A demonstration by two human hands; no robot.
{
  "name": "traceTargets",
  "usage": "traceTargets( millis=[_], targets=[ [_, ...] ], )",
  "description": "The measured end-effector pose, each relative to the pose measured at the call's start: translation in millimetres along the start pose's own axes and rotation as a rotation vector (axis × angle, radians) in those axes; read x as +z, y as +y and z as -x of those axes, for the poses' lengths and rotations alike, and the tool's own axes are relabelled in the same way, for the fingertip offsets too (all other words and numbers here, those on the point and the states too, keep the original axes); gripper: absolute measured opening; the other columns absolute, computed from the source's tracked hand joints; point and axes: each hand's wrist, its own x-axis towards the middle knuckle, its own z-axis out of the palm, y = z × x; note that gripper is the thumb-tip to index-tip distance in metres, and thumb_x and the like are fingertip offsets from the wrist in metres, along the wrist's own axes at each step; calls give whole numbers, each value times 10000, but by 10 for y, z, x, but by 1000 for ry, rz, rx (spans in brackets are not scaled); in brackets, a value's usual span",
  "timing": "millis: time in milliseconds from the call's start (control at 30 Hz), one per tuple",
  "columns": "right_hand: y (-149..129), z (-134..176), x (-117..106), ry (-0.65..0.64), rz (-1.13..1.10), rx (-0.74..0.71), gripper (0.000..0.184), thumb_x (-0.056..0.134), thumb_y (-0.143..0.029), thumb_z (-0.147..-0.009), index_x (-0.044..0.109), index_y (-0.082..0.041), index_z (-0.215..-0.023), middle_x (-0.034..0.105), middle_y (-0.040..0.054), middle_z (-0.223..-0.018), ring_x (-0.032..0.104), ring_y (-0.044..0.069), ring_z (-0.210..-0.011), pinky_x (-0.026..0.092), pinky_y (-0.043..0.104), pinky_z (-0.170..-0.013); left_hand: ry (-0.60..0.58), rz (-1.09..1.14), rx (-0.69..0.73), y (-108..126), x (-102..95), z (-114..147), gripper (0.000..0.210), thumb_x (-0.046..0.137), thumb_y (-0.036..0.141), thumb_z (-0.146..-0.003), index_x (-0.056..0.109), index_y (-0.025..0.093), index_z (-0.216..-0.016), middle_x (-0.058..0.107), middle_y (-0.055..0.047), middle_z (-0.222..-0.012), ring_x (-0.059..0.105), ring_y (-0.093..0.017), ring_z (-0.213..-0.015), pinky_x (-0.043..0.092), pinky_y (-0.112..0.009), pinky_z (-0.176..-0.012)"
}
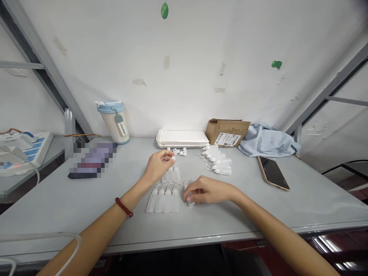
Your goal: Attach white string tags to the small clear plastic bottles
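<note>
My left hand (pixel 156 166) is above the table with thumb and fingers pinched on a small white cap (pixel 173 157). Loose white caps (pixel 183 152) lie just beyond its fingertips. My right hand (pixel 211 190) curls its fingers round a small translucent squeeze bottle (pixel 191 200), partly hidden by the fingers and at the right end of a front row. That row of several flat bottles (pixel 167 202) has thin white loops at the necks. Behind it lies a shorter row of bottles (pixel 171 175), partly under my left hand. A group of similar bottles (pixel 220 161) lies farther right, strings pointing left.
At the back stand a cream tumbler (pixel 113 122) with a blue lid, a white stack (pixel 184 137), a cardboard box (pixel 227 132) and a blue cloth (pixel 267 140). A phone (pixel 273 173) lies right, a blurred purple item (pixel 93 160) left. A white cable (pixel 43 235) crosses the left front.
</note>
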Motion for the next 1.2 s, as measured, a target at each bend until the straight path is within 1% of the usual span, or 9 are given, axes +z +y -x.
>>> traceTargets(
  millis=[133,267,400,533,633,733,833,1000,1200],
  targets=[
    [13,21,-37,26,11,29,206,485,-207,-837,659,-155,-935,640,7,-726,591,92,-585,438,180,-570,-31,1,-30,22,-14,10,281,645,292,-639,644,122,-862,646,-29,-695,605,-159,-646,480,-290,-646],
    [19,36,-73,84,35,58,198,468,-208,-843,646,-164,-919,636,1,-713,580,93,-581,424,184,-557,-71,25,-59,55,-20,28,252,642,312,-667,648,134,-845,647,-17,-701,581,-131,-591,482,-284,-630],
    [44,40,-101,224,107,45,167,467,-200,-843,626,-180,-887,616,-15,-667,513,89,-554,387,198,-546,-105,91,-82,75,-12,41,227,622,343,-701,638,133,-785,635,-16,-689,571,-118,-563,491,-281,-610],
    [108,21,-101,367,108,65,125,467,-239,-854,581,-188,-864,605,-4,-720,521,107,-629,393,215,-571,-163,110,-96,75,4,53,224,659,338,-677,610,133,-752,625,-14,-658,594,-134,-594,499,-288,-622],
    [158,-4,-87,438,95,60,107,484,-272,-850,549,-188,-834,593,2,-749,524,113,-670,412,222,-585,-228,117,-83,65,16,59,232,677,340,-669,606,138,-759,635,-17,-683,609,-141,-622,502,-302,-653],
    [183,-26,-70,485,97,42,114,506,-292,-839,530,-188,-798,573,1,-736,505,109,-653,418,222,-573,-279,138,-49,53,18,64,235,674,351,-677,618,144,-775,641,-20,-696,614,-150,-653,500,-316,-681],
    [178,-40,-51,499,92,30,112,517,-287,-831,521,-187,-779,567,-1,-730,503,106,-649,427,223,-583,-309,132,-38,49,12,74,240,663,359,-688,619,145,-789,640,-23,-712,613,-155,-667,491,-321,-693],
    [143,-48,-15,461,59,17,69,503,-236,-826,521,-187,-782,576,-7,-747,514,101,-662,429,217,-602,-381,124,-11,51,9,96,231,625,354,-725,608,155,-840,631,-23,-756,597,-147,-687,475,-297,-674],
    [106,-36,0,438,35,-32,72,468,-141,-795,522,-185,-777,592,-9,-772,530,100,-698,423,211,-622,-393,145,-1,61,6,97,258,607,362,-742,601,152,-892,634,-48,-852,600,-159,-753,483,-324,-736]
  ],
)
